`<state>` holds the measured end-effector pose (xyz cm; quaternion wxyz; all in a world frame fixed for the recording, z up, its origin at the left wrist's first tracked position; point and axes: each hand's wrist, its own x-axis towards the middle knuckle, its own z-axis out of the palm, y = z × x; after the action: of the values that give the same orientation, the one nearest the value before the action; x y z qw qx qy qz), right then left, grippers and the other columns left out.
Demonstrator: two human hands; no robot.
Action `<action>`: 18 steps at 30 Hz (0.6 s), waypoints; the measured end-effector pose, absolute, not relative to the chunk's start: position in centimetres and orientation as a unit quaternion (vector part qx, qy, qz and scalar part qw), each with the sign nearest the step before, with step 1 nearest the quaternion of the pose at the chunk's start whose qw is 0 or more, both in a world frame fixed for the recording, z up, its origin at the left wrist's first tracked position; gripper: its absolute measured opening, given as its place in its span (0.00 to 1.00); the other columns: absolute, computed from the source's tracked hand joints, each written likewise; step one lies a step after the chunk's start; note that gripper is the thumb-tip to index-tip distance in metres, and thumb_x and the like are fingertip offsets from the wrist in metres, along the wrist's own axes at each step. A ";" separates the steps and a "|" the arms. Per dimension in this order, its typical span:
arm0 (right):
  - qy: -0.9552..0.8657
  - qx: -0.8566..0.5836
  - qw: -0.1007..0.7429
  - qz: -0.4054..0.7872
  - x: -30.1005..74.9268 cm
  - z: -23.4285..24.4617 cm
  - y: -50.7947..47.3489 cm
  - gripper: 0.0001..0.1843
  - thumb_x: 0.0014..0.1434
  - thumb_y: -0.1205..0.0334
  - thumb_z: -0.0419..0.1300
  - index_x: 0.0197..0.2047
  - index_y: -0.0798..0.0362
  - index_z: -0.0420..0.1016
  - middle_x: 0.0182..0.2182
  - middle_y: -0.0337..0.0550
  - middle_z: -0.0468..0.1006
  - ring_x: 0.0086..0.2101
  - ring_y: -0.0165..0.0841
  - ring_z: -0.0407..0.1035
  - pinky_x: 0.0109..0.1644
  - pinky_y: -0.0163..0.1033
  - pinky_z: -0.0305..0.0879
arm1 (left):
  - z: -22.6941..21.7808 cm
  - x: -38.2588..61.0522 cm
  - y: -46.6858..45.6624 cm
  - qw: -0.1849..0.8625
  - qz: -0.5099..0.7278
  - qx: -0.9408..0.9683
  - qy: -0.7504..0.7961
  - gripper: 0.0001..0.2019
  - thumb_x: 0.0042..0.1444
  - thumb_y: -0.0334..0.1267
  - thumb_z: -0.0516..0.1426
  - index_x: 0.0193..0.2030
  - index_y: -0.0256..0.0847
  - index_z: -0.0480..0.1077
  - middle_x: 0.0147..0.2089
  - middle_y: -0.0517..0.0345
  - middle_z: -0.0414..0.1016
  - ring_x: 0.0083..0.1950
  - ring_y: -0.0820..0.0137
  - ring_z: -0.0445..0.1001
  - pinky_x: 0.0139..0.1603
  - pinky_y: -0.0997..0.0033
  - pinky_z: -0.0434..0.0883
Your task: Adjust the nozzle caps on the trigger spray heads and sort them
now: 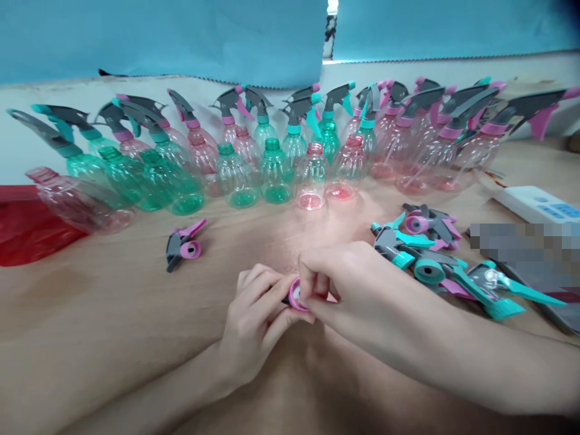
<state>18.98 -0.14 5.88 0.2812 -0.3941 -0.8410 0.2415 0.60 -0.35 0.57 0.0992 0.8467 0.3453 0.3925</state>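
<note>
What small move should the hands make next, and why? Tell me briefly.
Probably carry the pink-collared spray head, pinched between the left hand and right hand, to the uncapped pink bottle straight ahead: its neck is open and the colour matches.

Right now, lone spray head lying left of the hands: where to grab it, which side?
Take the spray head by its grey body, from above, pinching across its width. It lies flat on the table, alone; the thin pink trigger and round collar look like worse holds.

Left hand, right hand meet front-centre over tabletop, sprayer cap between. Bottle row behind. Lone sprayer head left; sprayer pile right, remote behind it.
</note>
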 end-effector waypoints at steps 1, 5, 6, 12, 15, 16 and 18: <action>-0.840 -0.398 0.276 0.247 19.0 6.0 0.0 0.10 0.48 0.76 0.57 0.27 0.51 0.64 0.19 0.28 0.67 0.20 0.21 0.59 0.21 0.28 0.49 | 0.5 0.6 -0.4 0.098 0.391 0.847 0.348 0.11 0.64 0.43 0.51 0.36 0.40 0.69 0.31 0.58 0.66 0.35 0.67 0.63 0.36 0.65 0.58; -0.835 -0.410 0.264 0.256 19.1 6.4 -0.1 0.09 0.49 0.73 0.57 0.27 0.52 0.61 0.19 0.28 0.65 0.19 0.20 0.55 0.19 0.28 0.46 | 0.1 0.4 -0.7 0.087 0.386 0.853 0.341 0.11 0.66 0.40 0.48 0.39 0.39 0.68 0.34 0.56 0.67 0.37 0.67 0.63 0.36 0.64 0.57; -0.835 -0.411 0.262 0.254 19.1 6.6 -0.2 0.09 0.50 0.72 0.57 0.26 0.52 0.60 0.19 0.28 0.64 0.18 0.20 0.54 0.19 0.28 0.46 | 0.1 0.3 -0.8 0.081 0.384 0.857 0.334 0.11 0.66 0.39 0.48 0.39 0.38 0.68 0.34 0.56 0.67 0.37 0.67 0.63 0.36 0.64 0.57; -0.864 -0.366 0.230 0.259 19.0 8.0 -0.9 0.08 0.53 0.73 0.51 0.26 0.52 0.60 0.18 0.30 0.61 0.17 0.22 0.52 0.20 0.31 0.47 | 0.3 0.3 -0.9 0.064 0.381 0.870 0.308 0.12 0.67 0.39 0.48 0.35 0.39 0.67 0.33 0.56 0.66 0.36 0.68 0.63 0.35 0.64 0.56; -0.869 -0.355 0.233 0.255 18.6 7.9 -0.9 0.07 0.54 0.71 0.51 0.26 0.51 0.61 0.19 0.31 0.62 0.19 0.24 0.55 0.22 0.31 0.50 | 0.3 0.3 -1.0 0.051 0.382 0.870 0.308 0.12 0.67 0.38 0.46 0.34 0.40 0.67 0.34 0.56 0.66 0.35 0.67 0.62 0.35 0.64 0.54; -0.870 -0.354 0.234 0.253 18.4 7.6 -1.0 0.07 0.53 0.71 0.51 0.26 0.51 0.60 0.20 0.31 0.62 0.19 0.24 0.55 0.22 0.31 0.50 | 0.3 0.3 -1.1 0.046 0.381 0.871 0.307 0.12 0.67 0.37 0.47 0.34 0.40 0.67 0.34 0.56 0.66 0.35 0.67 0.62 0.35 0.64 0.54; -0.869 -0.357 0.235 0.250 18.0 7.1 -1.2 0.07 0.51 0.72 0.51 0.26 0.51 0.59 0.20 0.31 0.62 0.20 0.24 0.55 0.21 0.32 0.49 | 0.1 0.2 -1.2 0.040 0.380 0.873 0.304 0.10 0.66 0.34 0.47 0.34 0.40 0.66 0.35 0.56 0.66 0.35 0.67 0.62 0.34 0.63 0.54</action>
<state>18.00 -1.22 7.08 0.2350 -0.3572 -0.8688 0.2499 0.23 -1.17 0.12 0.0402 0.8730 0.3036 0.3796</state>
